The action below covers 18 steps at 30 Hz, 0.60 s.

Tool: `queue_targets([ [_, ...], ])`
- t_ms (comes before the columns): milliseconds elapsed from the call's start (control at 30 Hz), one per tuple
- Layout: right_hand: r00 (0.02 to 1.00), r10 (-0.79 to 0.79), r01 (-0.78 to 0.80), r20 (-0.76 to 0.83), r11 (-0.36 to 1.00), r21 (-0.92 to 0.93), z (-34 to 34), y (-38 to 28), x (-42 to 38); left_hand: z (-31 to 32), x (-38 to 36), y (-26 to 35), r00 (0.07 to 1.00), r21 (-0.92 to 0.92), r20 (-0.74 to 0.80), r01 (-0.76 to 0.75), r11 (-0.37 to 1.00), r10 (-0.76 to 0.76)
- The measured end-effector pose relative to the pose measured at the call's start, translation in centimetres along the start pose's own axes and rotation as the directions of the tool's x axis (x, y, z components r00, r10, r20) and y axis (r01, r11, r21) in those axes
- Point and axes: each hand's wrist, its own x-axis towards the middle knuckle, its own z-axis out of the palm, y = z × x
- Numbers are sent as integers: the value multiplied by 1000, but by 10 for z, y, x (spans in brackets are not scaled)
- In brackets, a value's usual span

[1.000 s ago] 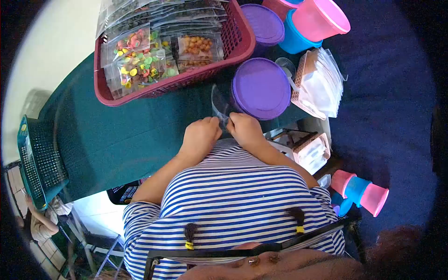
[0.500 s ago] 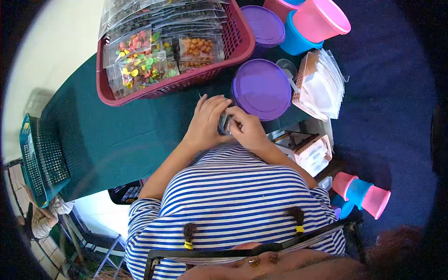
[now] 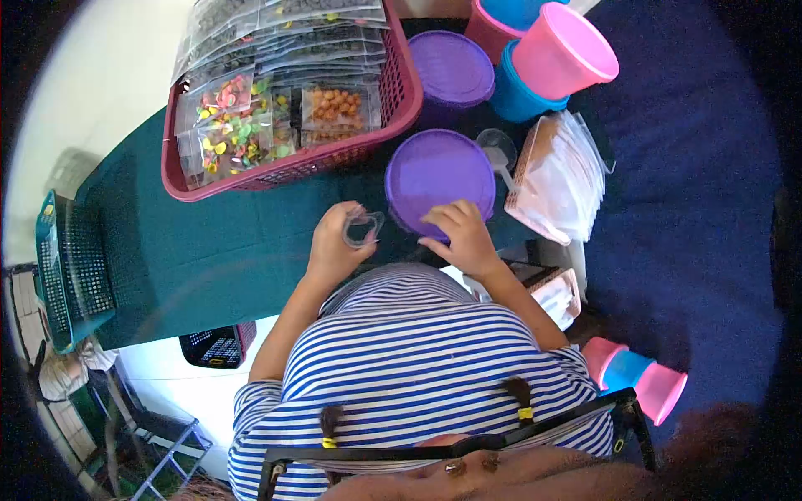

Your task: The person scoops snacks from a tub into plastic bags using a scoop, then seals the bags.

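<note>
My left hand (image 3: 332, 249) is curled around a small clear plastic bag (image 3: 365, 229), whose mouth is spread into a round opening. To its right, my right hand (image 3: 466, 239) is at the front rim of a purple round lid (image 3: 436, 174), its fingers over the edge and thumb held apart from them. This lid tops a tub close to my body. A clear scoop (image 3: 498, 155) lies beside the lid on the right. Above my hands stands a maroon basket (image 3: 288, 169) full of packed sweet bags (image 3: 236, 142) in clear plastic.
A second purple-lidded tub (image 3: 451, 68) stands behind, beside stacked pink tubs (image 3: 561, 46) and a blue tub (image 3: 514, 93). A small basket of clear bags (image 3: 561, 184) sits at the right. A green basket (image 3: 75, 267) is at the left, with a person's sleeve (image 3: 63, 376) below.
My hands have parted. The left moved slightly left with the bag, its mouth now open; the right let go of the bag and reached the purple lid. The view shifted slightly.
</note>
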Motion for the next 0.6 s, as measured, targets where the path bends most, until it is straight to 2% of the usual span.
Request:
queue_targets([
  [33,998,-32,39,59,993,-115,-2,12,-10,1,-1,4,997,7,-6,78,997,-78],
  [67,991,-56,82,118,971,-225,0,25,-19,4,-1,7,997,12,-21,77,997,-77],
  [100,989,-91,117,117,964,-237,9,44,-29,9,-2,9,989,-7,-52,138,990,-139],
  [133,990,-105,122,92,971,-208,8,47,-29,15,-2,10,976,-30,-83,197,980,-199],
  [200,972,-166,195,164,963,-187,9,51,-27,26,-1,14,971,-18,-133,196,980,-197],
  [267,965,-227,246,133,957,-153,-12,41,-18,31,1,26,942,9,-195,282,960,-275],
  [400,985,-166,159,47,979,128,-101,32,9,37,0,49,896,62,-383,269,961,-226],
  [467,978,-204,207,-42,977,58,-144,44,20,46,-10,46,870,42,-419,304,952,-260],
  [500,970,-241,239,-34,970,-49,-157,54,26,51,-14,45,850,25,-456,310,951,-265],
  [600,960,-280,259,-26,917,-302,-150,99,58,64,-25,56,809,31,-507,361,932,-297],
])
